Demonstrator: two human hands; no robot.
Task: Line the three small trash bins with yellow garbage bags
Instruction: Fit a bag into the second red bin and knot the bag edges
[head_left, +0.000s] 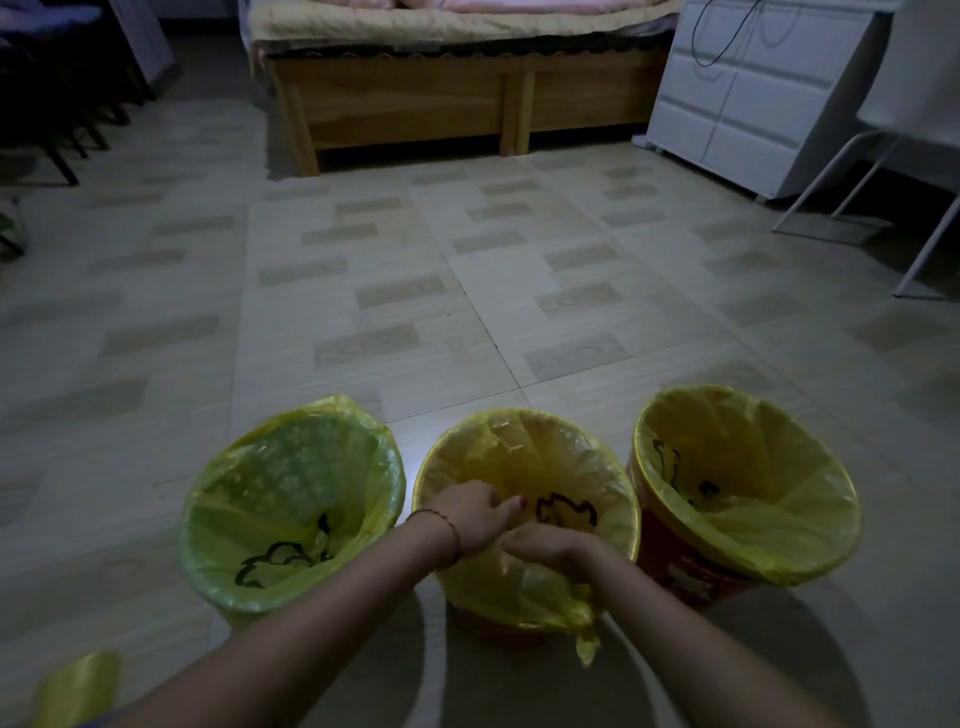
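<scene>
Three small bins in a row on the floor across the lower part of the frame, and all three show yellow liner: the left bin (291, 512) with a greenish-looking bag, the right bin (737, 488) with its bag folded over the rim, and the middle bin (527, 519) where the action is. Both hands are down at the near rim of that middle one. The left hand (475, 519) is curled over the bag edge with its thumb pointing into the opening, and the right hand (550, 545) is bunched on the slack of the middle bag (524, 587), fingers closed round the film. A gathered tail of plastic hangs off the near side, lower centre of the frame, so this looks like tightening the excess rather than first fitting. The film reads as thin, light and slippery, soft enough to crumple anywhere and likely to tear if yanked against the rim, so the sensible hold is a pinch on the loose gathered edge, pulling gently outward and down. The bin itself looks light and could slide on the tile; steadying it with one hand would help. A yellow bag roll (78, 688) sits at lower left.
</scene>
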